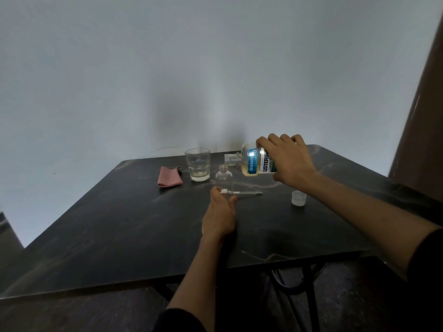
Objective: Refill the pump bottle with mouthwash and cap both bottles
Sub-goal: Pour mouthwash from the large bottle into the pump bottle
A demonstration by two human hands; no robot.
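Your left hand [219,213] rests on the dark table [119,224], fingers relaxed beside the pump head [241,192], which lies flat. Right of it stands the loose cap [298,198]. Farther back, the small pump bottle [224,178] stands open. Your right hand [286,161] grips the mouthwash bottle [254,162], tipped sideways with its neck over the opening. A glass [197,167] and pink cloth [169,180] sit behind.

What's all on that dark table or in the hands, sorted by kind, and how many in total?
Bottles: 2, the mouthwash bottle and the small clear bottle
Glasses: 1
Caps: 1
Pump tops: 1
Pink cloths: 1
Total: 6
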